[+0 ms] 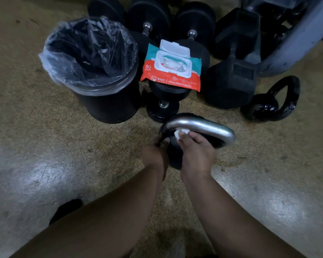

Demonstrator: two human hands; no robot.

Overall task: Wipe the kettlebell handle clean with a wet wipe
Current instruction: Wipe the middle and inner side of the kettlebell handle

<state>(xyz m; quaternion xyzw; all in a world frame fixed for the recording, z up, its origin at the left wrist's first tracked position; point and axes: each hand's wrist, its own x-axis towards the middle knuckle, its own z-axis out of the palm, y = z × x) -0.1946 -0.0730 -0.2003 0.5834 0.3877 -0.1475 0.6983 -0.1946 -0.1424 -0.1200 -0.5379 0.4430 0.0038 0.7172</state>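
Note:
A black kettlebell (173,157) with a silver handle (203,125) stands on the floor in the middle of the head view. My right hand (196,151) presses a crumpled white wet wipe (180,134) against the underside of the handle near its left end. My left hand (155,155) grips the kettlebell at the left base of the handle. The kettlebell's body is mostly hidden behind both hands.
A wet wipe pack (172,69) with its lid flipped up lies on black dumbbells (164,103). A lined black bin (95,71) stands to the left. More dumbbells (235,58) and a second black kettlebell (274,103) lie to the right, by a grey frame (296,43).

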